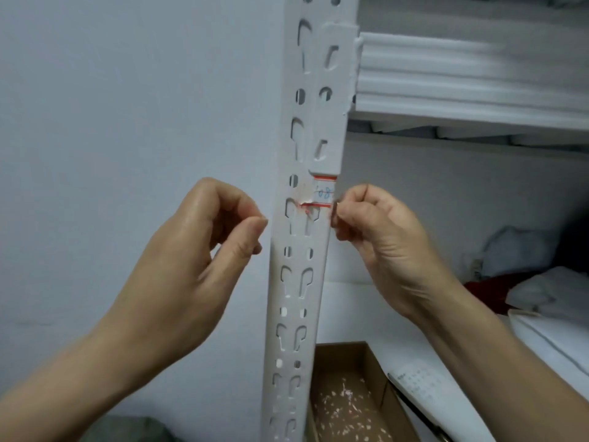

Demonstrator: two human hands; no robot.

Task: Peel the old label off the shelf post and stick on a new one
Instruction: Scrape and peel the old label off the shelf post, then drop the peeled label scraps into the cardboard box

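A white slotted shelf post runs up the middle of the head view. On it at mid height sits the old label, white with red lines and blue handwriting; its left part is torn away, leaving paper residue. My right hand is at the post's right edge, with thumb and fingertips pinched at the label's right end. My left hand hovers just left of the post with its fingers curled and thumb against the forefinger; whether it pinches a scrap I cannot tell. No new label is in view.
A cardboard box holding several small paper scraps stands at the post's foot. A sheet of white labels lies on the lower shelf to its right. White bundles and a red cloth sit further right. White foam sheets fill the upper shelf.
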